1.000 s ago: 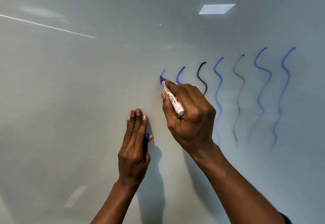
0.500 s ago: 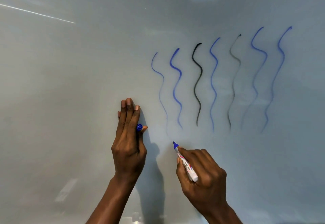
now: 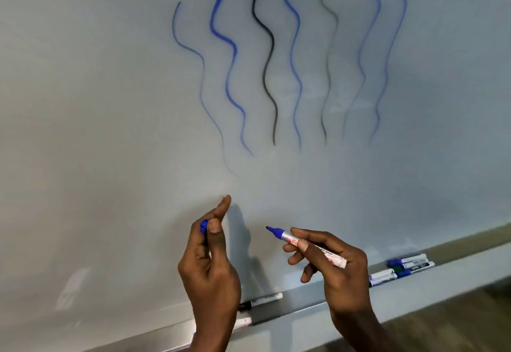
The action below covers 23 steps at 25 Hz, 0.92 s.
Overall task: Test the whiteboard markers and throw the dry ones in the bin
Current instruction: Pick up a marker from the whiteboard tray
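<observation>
Head view
Whiteboard: smooth, glossy, pale grey-white surface carrying seven wavy vertical test strokes.
Strokes: five blue, two black; leftmost blue stroke is thin and faint; the black stroke third from the left is bold.
Right hand: fingers closed around an uncapped marker, held clear of the board, tip pointing up-left.
Marker: white cylindrical barrel, blue collar and dark pointed tip; red print on the barrel begins "F", the rest is unreadable.
Left hand: thumb and fingers pinched on a blue cap; index finger extended toward the board.
Cap: small, blue, rounded plastic, mostly hidden by the fingers.
Tray: long grey ledge along the board's lower edge.
Capped markers: a cluster lying flat on the tray, right of the right hand; white barrels, blue caps, one green cap; labels too blurred to read.
Black-capped marker: lying on the tray just right of the left wrist.
</observation>
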### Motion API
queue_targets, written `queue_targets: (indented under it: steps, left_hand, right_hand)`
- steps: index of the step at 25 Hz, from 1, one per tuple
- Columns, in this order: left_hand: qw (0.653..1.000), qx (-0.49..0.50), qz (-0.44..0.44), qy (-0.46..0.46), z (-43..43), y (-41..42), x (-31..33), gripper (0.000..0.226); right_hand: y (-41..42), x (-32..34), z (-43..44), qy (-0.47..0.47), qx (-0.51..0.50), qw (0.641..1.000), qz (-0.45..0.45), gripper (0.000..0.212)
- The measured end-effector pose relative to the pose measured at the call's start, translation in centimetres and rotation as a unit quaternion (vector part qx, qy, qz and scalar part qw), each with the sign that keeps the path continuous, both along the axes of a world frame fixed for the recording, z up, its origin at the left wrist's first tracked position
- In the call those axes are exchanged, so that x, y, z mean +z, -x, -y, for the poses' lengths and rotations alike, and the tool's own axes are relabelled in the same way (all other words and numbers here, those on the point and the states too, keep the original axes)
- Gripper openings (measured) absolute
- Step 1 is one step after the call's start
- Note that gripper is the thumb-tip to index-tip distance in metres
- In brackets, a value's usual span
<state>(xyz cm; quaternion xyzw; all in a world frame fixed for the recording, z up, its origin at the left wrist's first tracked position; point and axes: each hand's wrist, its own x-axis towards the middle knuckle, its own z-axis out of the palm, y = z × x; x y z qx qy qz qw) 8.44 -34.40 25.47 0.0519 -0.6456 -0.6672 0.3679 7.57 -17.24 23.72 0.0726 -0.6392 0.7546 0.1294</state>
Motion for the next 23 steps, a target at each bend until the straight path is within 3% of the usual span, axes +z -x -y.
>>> queue_targets:
  steps: [2,5,8,13,17,23]
  left_hand:
    - [0.973,-0.09,0.089,-0.191,-0.9,-0.4,-0.6,0.042]
    - [0.884,-0.206,0.189,-0.375,-1.6,-0.5,-1.0,0.056]
    - [0.827,-0.262,0.223,-0.445,-2.1,-1.0,-1.4,0.057]
    - [0.784,-0.299,0.246,-0.485,-2.8,-1.6,-2.2,0.057]
    - [0.782,-0.306,0.261,-0.476,-3.1,-1.9,-3.0,0.056]
    - [0.854,-0.3,0.275,-0.323,-5.6,-2.9,-5.2,0.058]
  right_hand:
    - [-1.1,-0.2,-0.2,-0.008,0.009,1.0,0.004,0.024]
    - [-2.5,-0.8,-0.1,-0.055,0.007,0.998,0.013,0.018]
    - [-3.2,-1.7,0.1,-0.06,0.015,0.998,-0.001,0.018]
    - [-4.3,-2.9,0.3,-0.08,-0.01,0.997,0.006,0.018]
    - [-5.2,-3.3,-0.2,-0.095,-0.028,0.995,0.019,0.018]
    - [-5.8,-5.0,-0.8,-0.12,-0.056,0.99,0.042,0.02]
